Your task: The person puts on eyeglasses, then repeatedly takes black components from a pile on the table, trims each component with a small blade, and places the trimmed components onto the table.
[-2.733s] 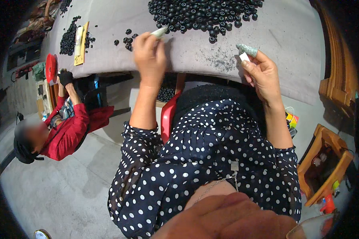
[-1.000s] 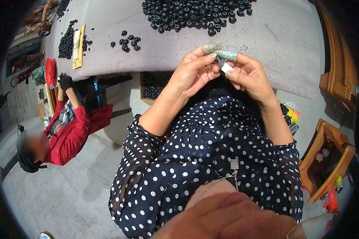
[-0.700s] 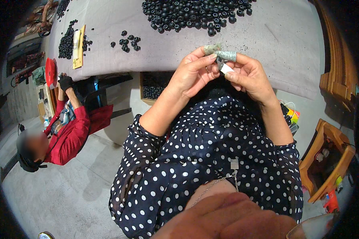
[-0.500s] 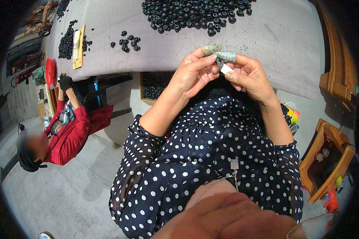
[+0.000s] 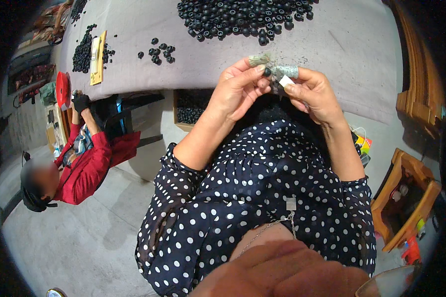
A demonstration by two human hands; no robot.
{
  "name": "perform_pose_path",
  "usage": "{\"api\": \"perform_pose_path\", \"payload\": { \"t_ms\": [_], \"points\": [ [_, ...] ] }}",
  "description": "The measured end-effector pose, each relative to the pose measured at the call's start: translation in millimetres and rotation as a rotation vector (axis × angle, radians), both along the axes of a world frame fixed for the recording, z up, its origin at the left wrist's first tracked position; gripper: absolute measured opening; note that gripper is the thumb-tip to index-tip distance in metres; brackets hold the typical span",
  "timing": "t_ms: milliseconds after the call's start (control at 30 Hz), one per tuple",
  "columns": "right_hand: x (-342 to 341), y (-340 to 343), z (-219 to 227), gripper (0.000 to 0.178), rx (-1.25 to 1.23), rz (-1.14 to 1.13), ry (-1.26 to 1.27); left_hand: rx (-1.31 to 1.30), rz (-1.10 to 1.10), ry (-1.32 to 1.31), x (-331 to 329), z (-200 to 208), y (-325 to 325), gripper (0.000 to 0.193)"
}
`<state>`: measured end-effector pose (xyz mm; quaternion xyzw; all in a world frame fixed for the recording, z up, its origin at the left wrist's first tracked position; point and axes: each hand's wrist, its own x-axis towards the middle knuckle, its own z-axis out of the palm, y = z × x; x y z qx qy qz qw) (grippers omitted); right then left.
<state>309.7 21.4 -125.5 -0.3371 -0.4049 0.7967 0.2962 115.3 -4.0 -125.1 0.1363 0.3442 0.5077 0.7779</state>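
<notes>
Black and round, one bead (image 5: 267, 72) sits at the tips of the left hand (image 5: 240, 91), pinched by the thumb and first finger. I see it held up by the near edge of the worktop (image 5: 210, 64). From my far-off seat I also see the right hand (image 5: 314, 96), with its fingers closed on a small white tab (image 5: 285, 80). The tab is just beside the bead. I can't tell if anything joined to the tab touches the bead, since that spot is dark and tiny. Each first finger has a wrap on it.

I think the step in hand is close work on this one bead, with both hands together. For the next move, I would keep the left fingers tight so the bead can't roll. I would turn it slowly and bring the tab to it gently. If the tab has a sharp edge, which I can't see, it should stay off the bare skin.

Past the hands, a big pile (image 5: 243, 17) of black beads lies on the worktop. To the left is a little group (image 5: 156, 52) of beads, well apart from the pile, with lots of free cloth around it.
</notes>
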Motion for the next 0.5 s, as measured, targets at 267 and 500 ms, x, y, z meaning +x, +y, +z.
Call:
{"api": "perform_pose_path", "payload": {
  "t_ms": [267,500],
  "points": [
    [-3,-2,4,0.027,0.076,-0.099,-0.091,0.27,0.238,0.88,-57,10,3,0.014],
    [3,2,4,0.03,0.148,-0.211,-0.175,0.488,0.391,1.909,-131,-8,8,0.014]
  ]
}}
